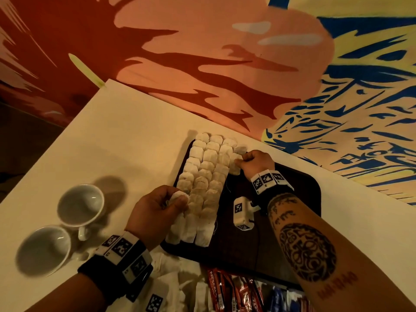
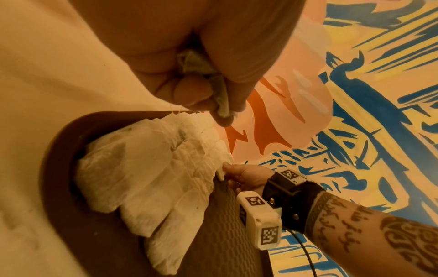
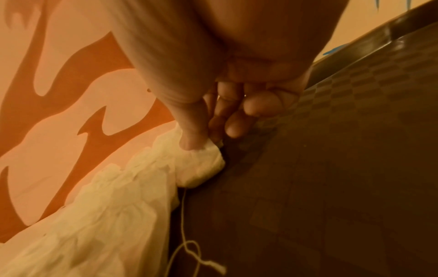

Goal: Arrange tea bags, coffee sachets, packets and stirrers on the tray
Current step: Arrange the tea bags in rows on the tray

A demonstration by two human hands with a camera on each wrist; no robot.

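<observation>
A: Status?
B: Tea bags fill three rows on the tray's left side; fourth row started. Right hand pinches one into that row, left hand holds another.
A: Remaining?
B: Coffee sachets still on worktop. Stirrers not visible.
</observation>
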